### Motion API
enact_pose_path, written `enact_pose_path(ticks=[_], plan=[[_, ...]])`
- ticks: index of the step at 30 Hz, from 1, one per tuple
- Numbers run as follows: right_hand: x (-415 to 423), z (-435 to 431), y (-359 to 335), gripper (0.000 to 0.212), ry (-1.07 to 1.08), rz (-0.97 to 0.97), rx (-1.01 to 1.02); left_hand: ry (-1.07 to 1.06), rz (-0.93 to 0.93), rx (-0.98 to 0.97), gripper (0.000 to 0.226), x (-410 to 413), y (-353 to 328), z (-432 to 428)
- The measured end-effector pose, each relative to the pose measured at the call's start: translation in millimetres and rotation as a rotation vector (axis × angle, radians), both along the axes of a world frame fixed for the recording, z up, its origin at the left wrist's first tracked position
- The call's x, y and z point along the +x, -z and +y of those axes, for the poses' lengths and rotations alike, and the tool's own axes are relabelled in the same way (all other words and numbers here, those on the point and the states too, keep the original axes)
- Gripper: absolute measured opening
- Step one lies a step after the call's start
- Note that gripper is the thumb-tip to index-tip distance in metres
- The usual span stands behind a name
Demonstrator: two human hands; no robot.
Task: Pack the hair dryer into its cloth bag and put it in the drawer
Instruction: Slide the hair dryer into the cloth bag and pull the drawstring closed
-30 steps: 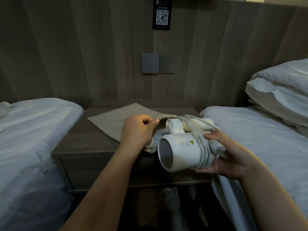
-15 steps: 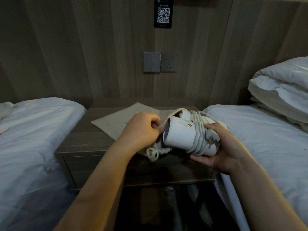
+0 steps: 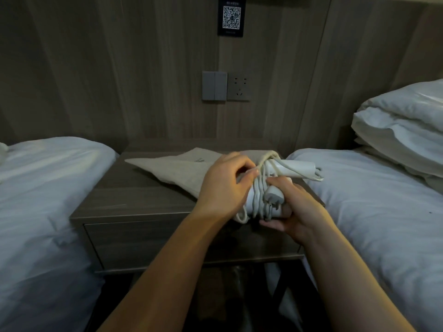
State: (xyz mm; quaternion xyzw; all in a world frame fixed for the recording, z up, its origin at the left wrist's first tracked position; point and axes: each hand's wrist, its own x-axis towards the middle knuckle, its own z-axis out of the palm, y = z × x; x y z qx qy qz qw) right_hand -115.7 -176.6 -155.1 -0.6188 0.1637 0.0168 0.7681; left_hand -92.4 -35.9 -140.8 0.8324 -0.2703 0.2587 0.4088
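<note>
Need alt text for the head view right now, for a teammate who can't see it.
Both hands, left and right, push a white hair dryer, cord-wrapped, into a beige cloth bag on a wooden nightstand between two white beds; its drawer is closed.

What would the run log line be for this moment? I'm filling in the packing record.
step: bagging | left hand: holds cloth bag mouth | right hand: pushes hair dryer in, cord wrapped | drawer: shut
</note>
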Motion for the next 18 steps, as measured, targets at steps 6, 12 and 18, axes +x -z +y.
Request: enact_pose_path(ticks=[6,12,18], plan=[[5.7,3.1,-6.3,0.027,0.112,0.029,0.188,-0.153,-0.061,0.254,0.027,-6.4,4.7,5.6],[10.7,14.5,-3.9,0.037,0.148,0.036,0.228,-0.304,0.173,0.263,0.017,-11.3,12.0,28.4],[18.4,19.4,1.1,0.071,0.184,0.043,0.143,-0.282,0.191,-0.03,0.014,-12.5,9.4,31.5]])
